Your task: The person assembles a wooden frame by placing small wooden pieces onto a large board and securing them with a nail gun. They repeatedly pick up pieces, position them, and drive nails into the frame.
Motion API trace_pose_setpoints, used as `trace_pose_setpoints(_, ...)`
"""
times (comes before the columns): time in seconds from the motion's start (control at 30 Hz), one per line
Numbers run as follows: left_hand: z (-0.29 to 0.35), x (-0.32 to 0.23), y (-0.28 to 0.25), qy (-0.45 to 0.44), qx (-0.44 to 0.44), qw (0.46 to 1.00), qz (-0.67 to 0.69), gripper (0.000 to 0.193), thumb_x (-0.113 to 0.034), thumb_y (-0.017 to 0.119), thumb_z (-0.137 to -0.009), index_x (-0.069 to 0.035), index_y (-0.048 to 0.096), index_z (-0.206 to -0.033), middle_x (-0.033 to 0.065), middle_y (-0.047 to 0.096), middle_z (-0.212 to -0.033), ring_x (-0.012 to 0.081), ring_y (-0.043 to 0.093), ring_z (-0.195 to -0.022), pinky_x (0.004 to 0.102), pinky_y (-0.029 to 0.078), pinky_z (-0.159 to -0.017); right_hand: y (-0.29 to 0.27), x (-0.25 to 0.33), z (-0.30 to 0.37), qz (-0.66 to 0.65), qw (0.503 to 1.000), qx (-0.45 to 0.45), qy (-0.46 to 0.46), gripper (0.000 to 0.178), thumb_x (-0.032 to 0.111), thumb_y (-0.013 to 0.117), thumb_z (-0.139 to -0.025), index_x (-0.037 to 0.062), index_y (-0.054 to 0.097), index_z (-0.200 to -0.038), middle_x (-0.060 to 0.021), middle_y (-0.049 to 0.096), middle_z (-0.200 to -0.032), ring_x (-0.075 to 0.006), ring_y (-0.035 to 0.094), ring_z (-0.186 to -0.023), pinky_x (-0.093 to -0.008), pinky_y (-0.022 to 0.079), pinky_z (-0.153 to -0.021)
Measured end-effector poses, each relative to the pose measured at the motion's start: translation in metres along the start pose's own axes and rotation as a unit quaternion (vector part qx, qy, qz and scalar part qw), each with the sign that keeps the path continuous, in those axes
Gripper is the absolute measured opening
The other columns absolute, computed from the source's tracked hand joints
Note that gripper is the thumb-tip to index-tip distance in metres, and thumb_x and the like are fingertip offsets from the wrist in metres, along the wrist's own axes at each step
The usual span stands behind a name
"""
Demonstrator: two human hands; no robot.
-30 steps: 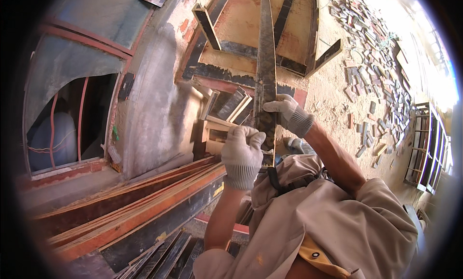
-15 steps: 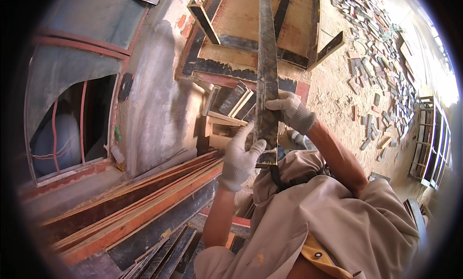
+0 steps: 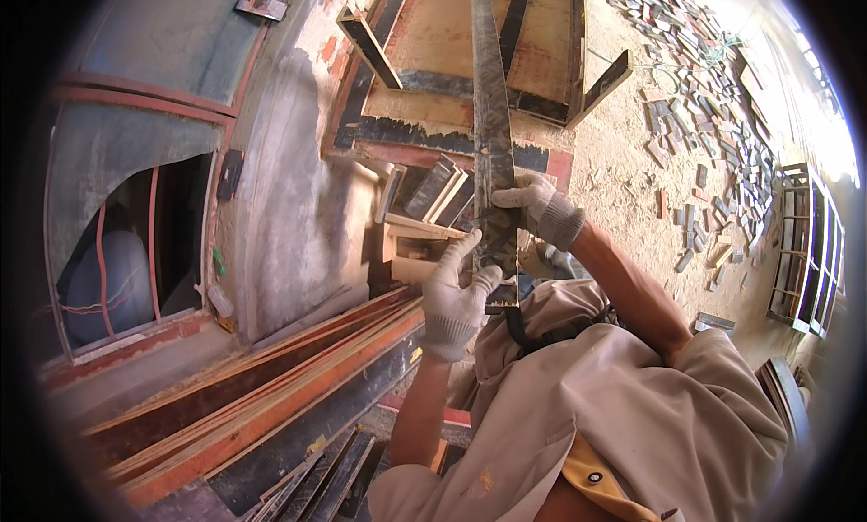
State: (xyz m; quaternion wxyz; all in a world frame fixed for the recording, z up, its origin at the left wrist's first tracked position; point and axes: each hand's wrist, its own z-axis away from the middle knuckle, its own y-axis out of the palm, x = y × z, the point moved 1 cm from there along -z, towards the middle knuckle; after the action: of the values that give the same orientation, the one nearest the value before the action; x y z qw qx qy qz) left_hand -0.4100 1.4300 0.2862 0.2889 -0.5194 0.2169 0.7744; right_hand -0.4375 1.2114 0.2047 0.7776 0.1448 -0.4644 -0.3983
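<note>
Right hand [image 3: 539, 208] pinches the long dark board [image 3: 492, 147] at its right edge. Left hand [image 3: 454, 301] is loosely spread at the left edge; can't tell if it's gripping. Board runs forward past both; brace its near end.

one long plank [image 3: 494, 152], two pale gloves [image 3: 452, 310] [image 3: 547, 213]

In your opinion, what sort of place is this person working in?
Likely a rough woodworking yard or building site: a long plank is being held, more boards are stacked at the left, and many small pieces, seemingly wood, lie scattered at the right.
</note>
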Motion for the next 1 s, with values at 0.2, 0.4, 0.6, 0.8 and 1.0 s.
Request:
trace_pose_setpoints(0.2, -0.017, 0.023, -0.003, 0.099, -0.076, 0.985, -0.115, 0.037, -0.005, 0.068, -0.101, -0.005, 0.068, -0.138, 0.0011, 0.073, -0.095, 0.0059, 0.064, -0.087, 0.0239, 0.055, -0.083, -0.004, -0.001, -0.002, 0.070, 0.996, -0.033, 0.032, 0.028, 0.003, 0.069, -0.094, -0.0023, 0.064, -0.121, -0.0097, 0.072, -0.107, -0.0204, 0.073, -0.093, -0.0361, 0.063, -0.088)
trace_pose_setpoints(0.4, -0.005, 0.006, -0.021, 0.101, -0.100, 0.978, -0.153, 0.045, -0.035, 0.077, -0.097, -0.004, 0.067, -0.128, -0.0012, 0.069, -0.078, 0.0147, 0.065, -0.069, 0.0313, 0.056, -0.067, 0.003, 0.010, 0.013, 0.035, 0.999, 0.008, -0.002, 0.025, 0.002, 0.068, -0.094, -0.0024, 0.063, -0.118, -0.0086, 0.071, -0.104, -0.0197, 0.072, -0.090, -0.0351, 0.063, -0.085)
trace_pose_setpoints(0.6, 0.000, -0.009, -0.007, 0.179, -0.021, 0.850, -0.496, 0.045, -0.046, 0.071, -0.098, -0.006, 0.058, -0.081, 0.0108, 0.063, -0.069, 0.0342, 0.063, -0.060, 0.0476, 0.050, -0.058, -0.008, -0.004, 0.002, 0.072, 0.996, -0.050, -0.012, 0.020, 0.008, 0.078, -0.089, -0.0016, 0.073, -0.105, -0.0093, 0.076, -0.092, -0.0196, 0.074, -0.077, -0.0339, 0.064, -0.070)
trace_pose_setpoints(0.8, -0.005, -0.032, -0.011, 0.342, -0.195, 0.727, -0.563, 0.033, -0.030, 0.070, -0.100, -0.010, 0.057, -0.076, 0.0043, 0.053, -0.060, 0.0229, 0.053, -0.050, 0.0399, 0.043, -0.047, -0.024, -0.025, -0.013, 0.135, 0.987, -0.080, 0.014, 0.023, 0.014, 0.081, -0.088, -0.0019, 0.074, -0.103, -0.0095, 0.075, -0.090, -0.0178, 0.073, -0.074, -0.0313, 0.060, -0.063)
trace_pose_setpoints(1.0, 0.021, -0.012, 0.018, 0.304, -0.034, 0.851, -0.426, 0.055, -0.033, 0.088, -0.076, -0.006, 0.073, -0.123, 0.0113, 0.068, -0.122, 0.0334, 0.060, -0.119, 0.0461, 0.048, -0.105, -0.016, -0.027, -0.013, 0.056, 0.996, -0.071, 0.010, 0.017, 0.005, 0.077, -0.091, -0.0042, 0.072, -0.105, -0.0100, 0.075, -0.095, -0.0204, 0.075, -0.082, -0.0346, 0.064, -0.078)
